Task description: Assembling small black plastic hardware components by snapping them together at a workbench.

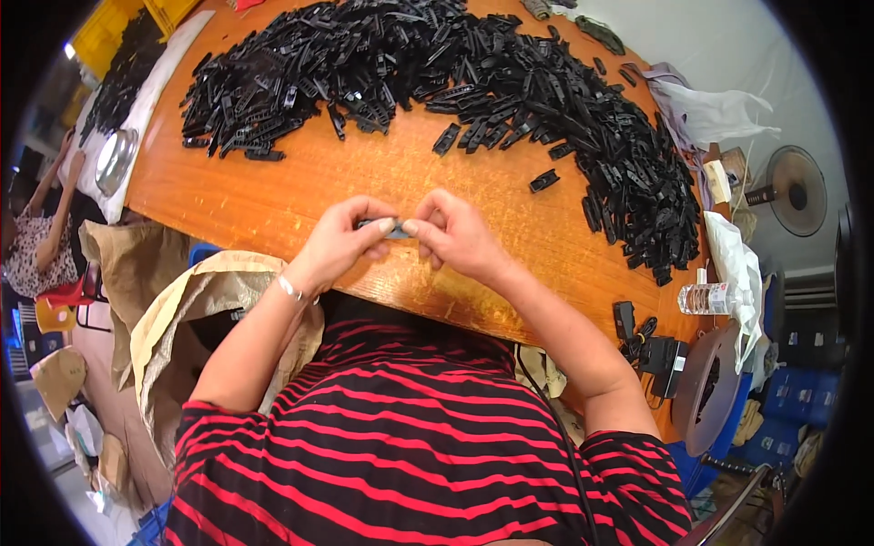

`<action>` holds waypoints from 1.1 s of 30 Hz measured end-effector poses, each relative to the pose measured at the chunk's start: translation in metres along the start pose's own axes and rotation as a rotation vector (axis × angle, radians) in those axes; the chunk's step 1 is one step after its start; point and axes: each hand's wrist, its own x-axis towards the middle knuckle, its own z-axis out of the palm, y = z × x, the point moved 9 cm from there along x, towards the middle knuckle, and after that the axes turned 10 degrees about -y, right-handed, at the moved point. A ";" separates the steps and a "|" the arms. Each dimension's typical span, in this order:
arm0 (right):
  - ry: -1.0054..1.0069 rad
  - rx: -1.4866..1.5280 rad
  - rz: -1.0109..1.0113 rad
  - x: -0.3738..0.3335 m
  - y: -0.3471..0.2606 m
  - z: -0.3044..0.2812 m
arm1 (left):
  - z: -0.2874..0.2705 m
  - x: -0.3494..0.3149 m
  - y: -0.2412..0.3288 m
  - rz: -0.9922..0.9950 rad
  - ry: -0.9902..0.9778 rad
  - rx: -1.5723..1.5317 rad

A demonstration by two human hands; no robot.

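Observation:
Near the front edge of the wooden table (364, 173), my two hands meet over a small dark plastic part (397, 233). Thumb and fingers of my left hand (353, 232) pinch its left end. From the other side, my right hand (455, 235) pinches the right end. Most of the part is hidden by my fingertips, and its exact kind does not show. Beyond my hands, a large heap of black plastic parts (382, 55) curves across the far side and down the right of the table. One loose black part (544, 180) lies apart from the heap.
A brown paper sack (164, 318) stands open by my left arm. On the right are a plastic bottle (706, 298), a black adapter with cable (663, 364), a round bowl (710, 396) and a fan (794, 191). Another person (41, 241) works at the far left beside a metal dish (116, 162).

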 end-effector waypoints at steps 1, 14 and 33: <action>-0.106 0.036 -0.026 -0.001 -0.005 0.008 | -0.004 -0.011 0.005 0.028 0.021 0.074; 0.446 -1.252 -0.372 0.051 -0.025 -0.118 | -0.109 -0.216 0.023 -0.352 0.380 1.048; 0.450 -1.156 -0.511 0.023 -0.018 -0.041 | -0.099 0.077 0.081 0.439 0.263 1.562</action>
